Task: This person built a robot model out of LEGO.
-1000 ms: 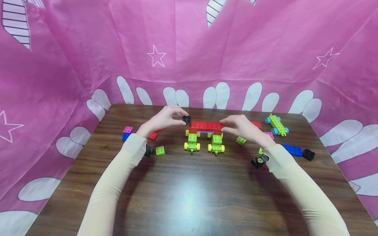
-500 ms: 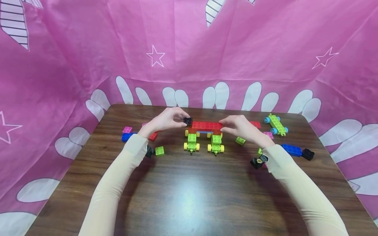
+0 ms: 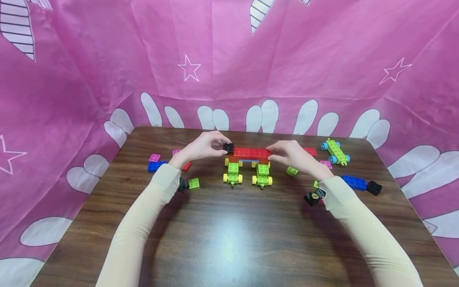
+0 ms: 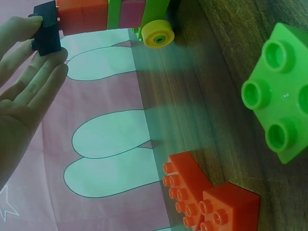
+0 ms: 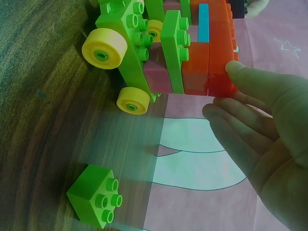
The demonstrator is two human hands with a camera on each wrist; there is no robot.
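The left hand [image 3: 201,148] pinches a small black brick [image 3: 228,148] between thumb and fingertips, its other fingers loosely curled. In the left wrist view the black brick [image 4: 46,29] sits right against the left end of the red plate [image 4: 83,14], touching or very nearly so; I cannot tell whether it is seated.

That red plate [image 3: 252,152] is the landmark here. Its long axis runs left to right across the person's front, so the black brick meets it end-on from the left, and the left hand is the nearer one to that end. At the plate's opposite end the right hand [image 3: 292,155] steadies it, thumb on top and fingers underneath at the red edge [image 5: 222,72], fingers fairly straight rather than wrapped.

Under the plate stand two green wheeled chassis [image 3: 233,173] with yellow wheels [image 5: 104,48], pointing toward the person. Left of the plate lie a loose green brick [image 3: 194,183] and a red brick [image 4: 207,197]; right of it another green brick [image 3: 292,171], a blue brick [image 3: 355,182] and a green cart with blue wheels [image 3: 336,151].

All rests on a dark wooden table [image 3: 229,231] walled in by a pink patterned cloth [image 3: 229,59].
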